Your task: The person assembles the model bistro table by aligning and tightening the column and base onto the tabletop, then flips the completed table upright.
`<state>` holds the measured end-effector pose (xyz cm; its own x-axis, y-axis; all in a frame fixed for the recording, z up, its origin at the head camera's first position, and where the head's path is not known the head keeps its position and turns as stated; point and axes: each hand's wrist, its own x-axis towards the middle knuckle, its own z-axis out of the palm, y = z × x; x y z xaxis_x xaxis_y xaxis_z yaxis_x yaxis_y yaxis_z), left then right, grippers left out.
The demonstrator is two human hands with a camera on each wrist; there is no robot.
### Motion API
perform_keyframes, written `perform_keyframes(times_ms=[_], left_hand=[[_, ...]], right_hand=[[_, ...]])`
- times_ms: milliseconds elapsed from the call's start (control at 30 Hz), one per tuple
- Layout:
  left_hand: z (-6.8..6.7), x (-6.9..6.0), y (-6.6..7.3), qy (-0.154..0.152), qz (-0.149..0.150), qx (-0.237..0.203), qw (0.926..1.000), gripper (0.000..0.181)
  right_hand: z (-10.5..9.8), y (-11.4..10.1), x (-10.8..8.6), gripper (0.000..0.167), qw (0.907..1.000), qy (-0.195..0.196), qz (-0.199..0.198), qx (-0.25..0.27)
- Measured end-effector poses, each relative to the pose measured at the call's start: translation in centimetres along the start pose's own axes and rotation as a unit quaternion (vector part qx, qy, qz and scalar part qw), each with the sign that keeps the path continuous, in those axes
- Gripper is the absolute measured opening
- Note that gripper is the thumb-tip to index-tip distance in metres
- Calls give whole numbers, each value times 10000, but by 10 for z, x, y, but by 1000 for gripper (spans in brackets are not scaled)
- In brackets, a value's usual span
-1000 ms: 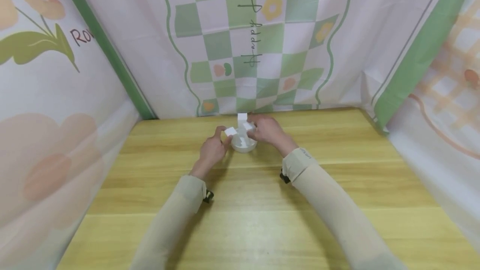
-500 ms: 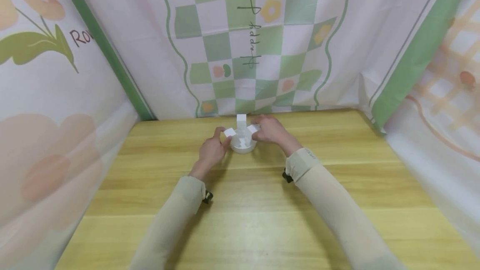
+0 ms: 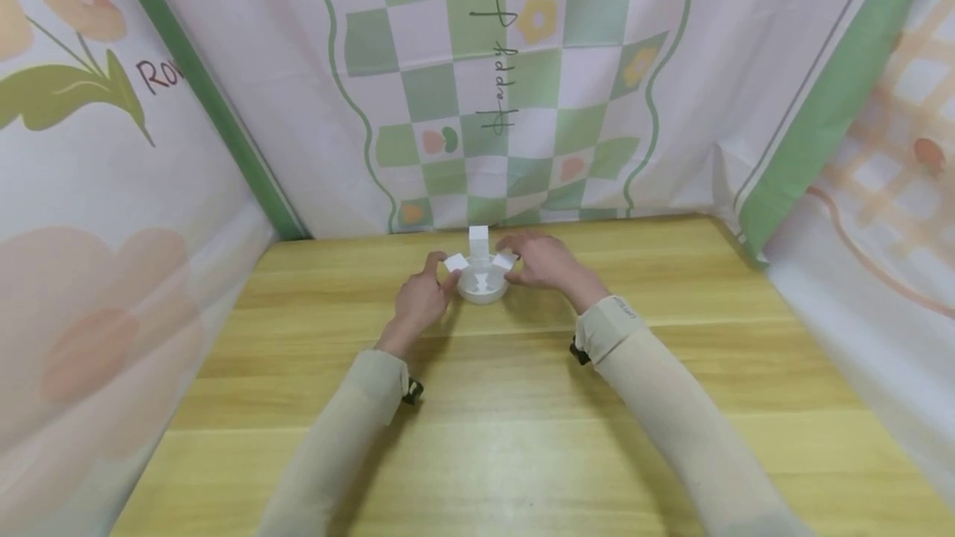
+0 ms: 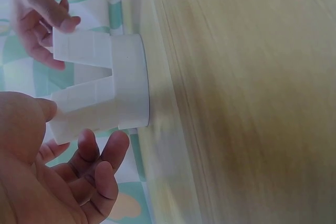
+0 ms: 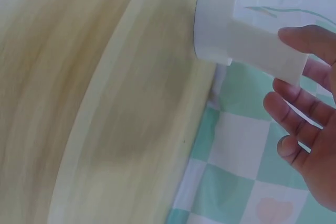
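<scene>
A round white bowl-like base point(image 3: 482, 292) stands on the table near its back edge, with white rectangular blocks rising from its rim. My left hand point(image 3: 422, 298) pinches the top of the left block point(image 3: 457, 263) between thumb and fingers; in the left wrist view its other fingers are loosely bent, off the block. On the opposite side, my right hand point(image 3: 550, 262) pinches the right block point(image 5: 268, 51) near its upper end, thumb on one face and fingers behind. A back block point(image 3: 478, 240) stands upright, touched by neither hand. The block bottoms inside the base are partly hidden.
The wooden table point(image 3: 485, 437) stretches toward me from the base. A patterned cloth point(image 3: 485, 89) hangs directly behind the table's back edge, and printed cloths also hang at the left and right.
My right hand has moved the right block outward, from near the middle of the base to its right side, mirroring the left block. My left hand has stayed nearly still.
</scene>
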<state>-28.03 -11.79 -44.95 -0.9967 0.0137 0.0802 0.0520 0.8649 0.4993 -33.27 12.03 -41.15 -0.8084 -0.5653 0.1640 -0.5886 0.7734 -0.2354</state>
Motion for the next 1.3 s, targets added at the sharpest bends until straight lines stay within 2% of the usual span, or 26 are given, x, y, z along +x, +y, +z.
perform_keyframes(times_ms=[200,467,600,767,1000,1167,1300], left_hand=[[-1,0,1,-13,-11,24,10000,50],[-2,0,2,39,66,-21,10000,51],[-2,1,2,44,65,-13,10000,51],[-2,2,-1,-41,102,50,9999,52],[-8,5,-6,-159,385,45,9991,50],[-13,6,-11,-359,639,16,9973,50],[-15,8,-15,-491,709,15,9963,54]], right_hand=[[-2,4,-2,53,9997,2,-229,-74],[-7,2,0,52,9998,-37,31,-177],[-9,3,0,52,9998,-84,151,-54],[-6,5,-1,52,9992,-227,103,321],[1,11,-3,52,9955,-297,-34,895],[6,15,-4,52,9957,-285,-1,882],[8,16,-7,53,9954,-383,143,864]])
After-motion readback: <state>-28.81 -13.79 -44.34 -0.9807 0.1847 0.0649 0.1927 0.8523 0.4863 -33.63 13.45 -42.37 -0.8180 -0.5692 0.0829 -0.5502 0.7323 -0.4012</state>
